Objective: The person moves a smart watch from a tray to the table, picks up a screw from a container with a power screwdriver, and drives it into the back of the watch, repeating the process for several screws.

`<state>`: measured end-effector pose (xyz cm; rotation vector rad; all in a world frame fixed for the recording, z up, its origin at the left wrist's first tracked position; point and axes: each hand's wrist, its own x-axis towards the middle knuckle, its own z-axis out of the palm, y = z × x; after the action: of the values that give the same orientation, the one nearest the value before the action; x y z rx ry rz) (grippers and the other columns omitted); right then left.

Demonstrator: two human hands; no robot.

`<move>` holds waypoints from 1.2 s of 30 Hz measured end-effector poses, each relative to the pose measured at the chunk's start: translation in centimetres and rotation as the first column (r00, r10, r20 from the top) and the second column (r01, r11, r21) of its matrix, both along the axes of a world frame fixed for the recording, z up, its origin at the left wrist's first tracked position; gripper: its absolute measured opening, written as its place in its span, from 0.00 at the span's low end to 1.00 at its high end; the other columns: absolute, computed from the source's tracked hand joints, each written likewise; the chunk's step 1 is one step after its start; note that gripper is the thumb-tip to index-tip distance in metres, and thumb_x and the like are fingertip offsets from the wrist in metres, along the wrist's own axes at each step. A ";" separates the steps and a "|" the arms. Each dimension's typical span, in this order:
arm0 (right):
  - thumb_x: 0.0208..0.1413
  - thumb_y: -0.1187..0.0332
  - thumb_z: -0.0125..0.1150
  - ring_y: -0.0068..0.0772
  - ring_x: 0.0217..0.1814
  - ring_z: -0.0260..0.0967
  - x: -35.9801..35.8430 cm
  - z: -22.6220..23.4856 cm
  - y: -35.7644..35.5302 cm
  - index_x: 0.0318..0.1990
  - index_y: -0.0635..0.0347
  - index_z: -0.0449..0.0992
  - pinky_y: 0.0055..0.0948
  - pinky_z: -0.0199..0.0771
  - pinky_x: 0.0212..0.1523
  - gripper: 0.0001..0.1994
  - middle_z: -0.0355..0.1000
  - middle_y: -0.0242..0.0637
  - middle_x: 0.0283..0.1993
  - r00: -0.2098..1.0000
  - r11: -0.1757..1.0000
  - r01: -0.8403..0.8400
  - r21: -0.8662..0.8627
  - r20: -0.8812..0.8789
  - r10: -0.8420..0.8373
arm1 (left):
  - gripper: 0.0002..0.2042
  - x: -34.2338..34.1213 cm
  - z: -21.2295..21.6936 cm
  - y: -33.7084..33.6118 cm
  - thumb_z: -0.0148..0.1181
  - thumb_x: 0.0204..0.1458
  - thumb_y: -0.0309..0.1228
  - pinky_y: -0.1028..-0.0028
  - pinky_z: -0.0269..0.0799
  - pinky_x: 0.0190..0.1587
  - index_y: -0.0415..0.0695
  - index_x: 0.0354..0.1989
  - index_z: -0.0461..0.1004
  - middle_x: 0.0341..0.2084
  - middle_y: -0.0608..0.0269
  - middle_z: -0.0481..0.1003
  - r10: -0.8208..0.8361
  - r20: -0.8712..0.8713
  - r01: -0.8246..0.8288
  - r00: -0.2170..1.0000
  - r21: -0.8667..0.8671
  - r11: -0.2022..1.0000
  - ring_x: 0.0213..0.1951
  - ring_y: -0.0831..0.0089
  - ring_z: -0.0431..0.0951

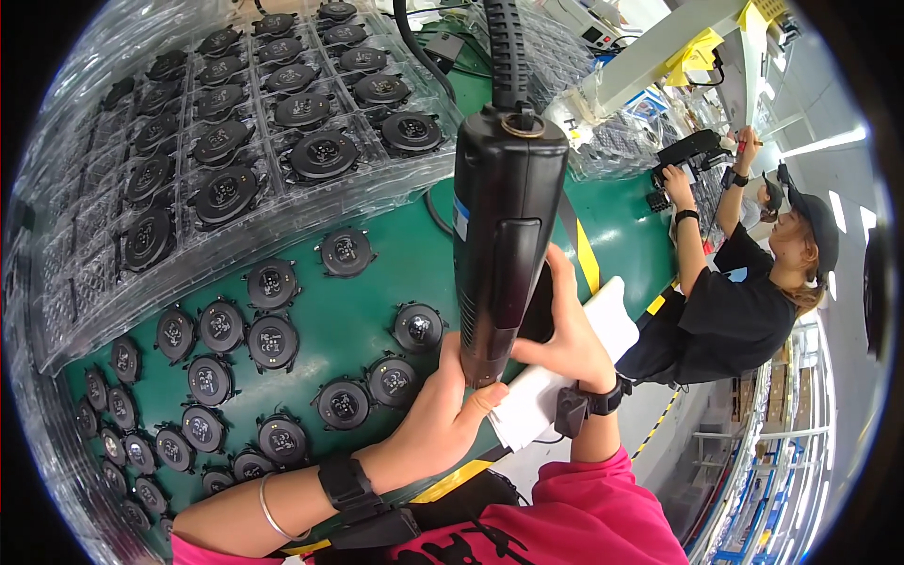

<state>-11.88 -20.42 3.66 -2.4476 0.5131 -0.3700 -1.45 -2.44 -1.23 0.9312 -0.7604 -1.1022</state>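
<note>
A black corded tool, apparently an electric screwdriver, hangs nearly upright in front of me, with a ring and ribbed cord sleeve on top. My left hand closes round its narrow lower end, thumb in front, fingers hidden behind. On the tool's other side is my right hand, forefinger raised and thumb bent in toward a dark object that the tool mostly covers. Its kind does not show. Several round black watch bodies lie to the left of my hands on the green mat.
Stacked clear plastic trays full of watch bodies fill the far left. Beside my right wrist lies white folded material. Yellow-black tape crosses the mat. At the right, a person in black handles a black device.
</note>
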 end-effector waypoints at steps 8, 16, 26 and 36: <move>0.49 0.87 0.50 0.41 0.77 0.46 1.8 0.0 -2.0 0.64 0.64 0.61 0.42 0.48 0.73 0.31 0.54 0.47 0.71 0.881 0.864 -0.229 0.448 0.472 -0.011 | 0.20 -0.1 0.2 -0.2 0.51 0.64 0.30 0.68 0.69 0.43 0.36 0.58 0.52 0.37 0.54 0.68 -0.004 0.004 0.005 1.000 -0.018 1.000 0.38 0.69 0.72; 0.55 0.75 0.58 0.44 0.69 0.60 2.3 3.5 0.5 0.62 0.64 0.60 0.40 0.60 0.67 0.26 0.62 0.51 0.63 0.836 0.662 -0.418 0.622 0.548 0.014 | 0.22 0.1 0.4 -0.2 0.53 0.63 0.31 0.64 0.70 0.44 0.35 0.59 0.51 0.38 0.50 0.70 0.013 0.113 -0.013 0.993 -0.005 1.000 0.39 0.60 0.74; 0.54 0.48 0.66 0.37 0.34 0.74 4.1 3.7 5.8 0.69 0.64 0.50 0.33 0.76 0.34 0.44 0.67 0.42 0.40 0.869 0.696 -0.353 0.626 0.495 -0.004 | 0.28 -0.2 0.3 -0.3 0.55 0.62 0.35 0.57 0.69 0.49 0.30 0.61 0.51 0.44 0.35 0.70 0.055 0.488 -0.011 0.871 -0.092 0.996 0.47 0.42 0.73; 0.61 0.39 0.51 0.31 0.29 0.69 1.6 5.9 2.2 0.71 0.57 0.46 0.27 0.72 0.26 0.41 0.64 0.36 0.40 0.526 0.716 -0.461 0.523 0.812 -0.254 | 0.28 -0.4 1.2 -0.3 0.59 0.55 0.29 0.57 0.66 0.54 0.33 0.61 0.54 0.47 0.42 0.67 0.048 0.588 0.017 0.808 -0.104 0.994 0.50 0.46 0.70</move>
<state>-10.32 -18.25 9.53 -1.2632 -0.0032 -1.0403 -1.84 -2.73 0.00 1.2062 -1.3064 -0.7389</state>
